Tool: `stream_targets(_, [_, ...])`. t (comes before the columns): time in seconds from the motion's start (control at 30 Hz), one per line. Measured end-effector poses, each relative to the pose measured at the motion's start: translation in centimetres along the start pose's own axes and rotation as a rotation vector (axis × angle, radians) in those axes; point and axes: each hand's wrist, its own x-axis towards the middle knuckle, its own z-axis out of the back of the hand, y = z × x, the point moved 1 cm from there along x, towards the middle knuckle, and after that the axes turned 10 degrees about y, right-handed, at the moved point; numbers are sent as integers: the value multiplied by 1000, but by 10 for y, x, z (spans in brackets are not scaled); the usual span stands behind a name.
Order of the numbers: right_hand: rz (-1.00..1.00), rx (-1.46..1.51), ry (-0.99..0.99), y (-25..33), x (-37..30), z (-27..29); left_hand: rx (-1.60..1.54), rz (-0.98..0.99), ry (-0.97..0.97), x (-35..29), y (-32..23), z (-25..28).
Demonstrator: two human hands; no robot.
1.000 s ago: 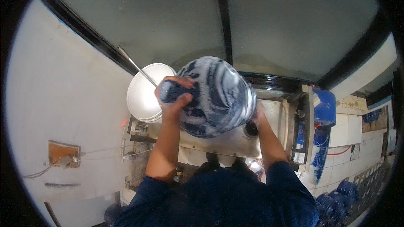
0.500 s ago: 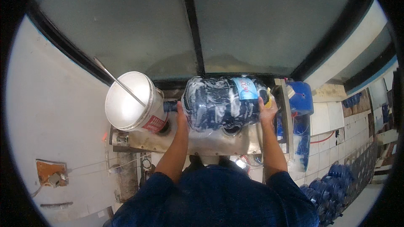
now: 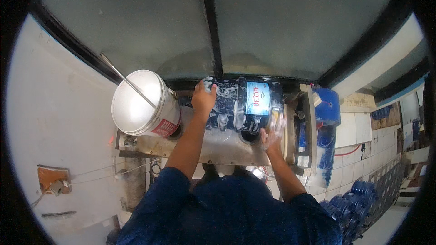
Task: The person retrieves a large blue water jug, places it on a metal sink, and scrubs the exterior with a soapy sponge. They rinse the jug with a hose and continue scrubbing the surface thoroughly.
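Lying sideways over the metal counter (image 3: pixel 218 147), the foamy bottle (image 3: pixel 240 105) appears mid-scrub, left hand (image 3: pixel 204 97) cupped open on its left end, right hand (image 3: pixel 272 135) grasping a yellow sponge (image 3: pixel 275 115) against it, the next stroke calling for steady bracing.

The left hand (image 3: pixel 204 97) covers part of the neck end of the foam-streaked water jug (image 3: pixel 228 104). The right hand (image 3: pixel 272 134), blurred, masks most of a yellow sponge-like piece (image 3: pixel 276 115); its grip is unclear. The jug overlaps 1 round hole (image 3: pixel 250 137), the white bucket (image 3: pixel 172 112) a 2nd hole (image 3: pixel 176 133). The lower edge crops the navy shirt (image 3: pixel 227 213); distant blue jugs (image 3: pixel 352 204) blur together.
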Motion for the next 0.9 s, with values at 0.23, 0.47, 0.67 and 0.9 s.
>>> stream_targets(0.23, [-452, 28, 618, -58, 207, -19, -15, -79, -48, -12, -6, -1])
stream_targets(0.47, [208, -177, 48, 1, 99, -6, 21, 23, -13, -15, -7, 11])
stream_targets(0.67, [-298, 256, 78, -56, 155, -22, -3, -66, -36, -18, 5, 9])
stream_targets(0.9, [-280, -248, 936, -60, 230, -85, -15, -73, -32, -11, -6, 3])
